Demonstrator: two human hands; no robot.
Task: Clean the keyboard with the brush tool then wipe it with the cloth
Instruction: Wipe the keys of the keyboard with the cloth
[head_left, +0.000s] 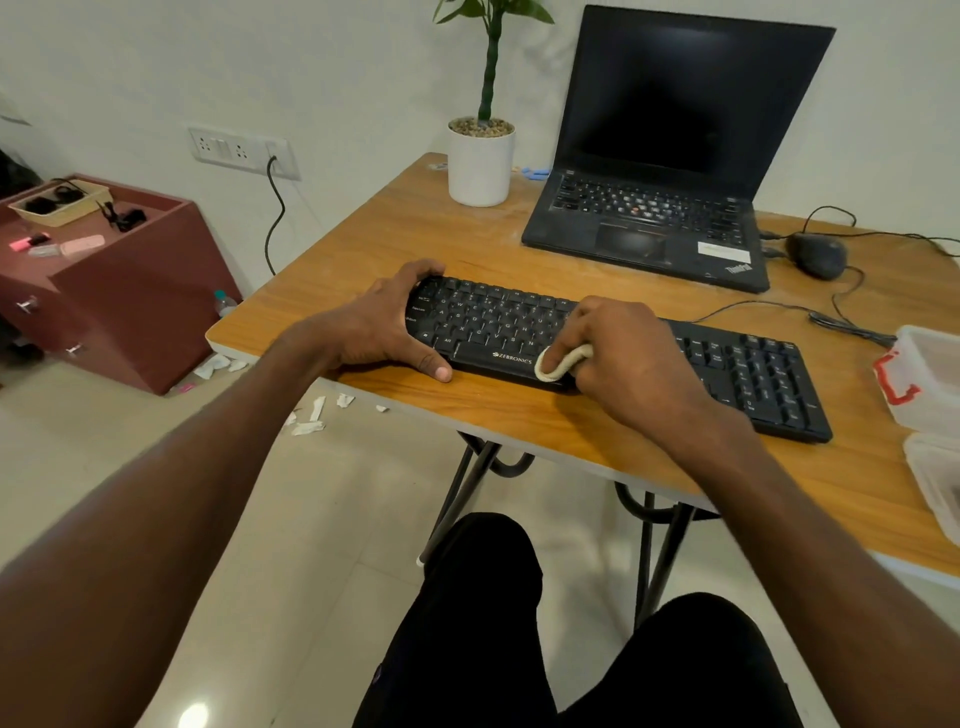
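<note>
Keyboard (613, 348), flat black plastic: left hand (387, 325) grips its end, right hand (628, 358) fingers pinch wadded cream cloth (558, 364).

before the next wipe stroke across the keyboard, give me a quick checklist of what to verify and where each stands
1. Cloth in the right hand, pressed on the keyboard front edge by the logo: ok.
2. Left hand gripping the keyboard's left end to steady it: ok.
3. Path rightward over the keys free of objects: ok.
4. Keyboard fully on the table, clear of the near edge: ok.
5. Brush tool set aside: cannot tell, it is not in view.
6. Keys already free of dust from brushing: cannot tell at this distance.
</note>
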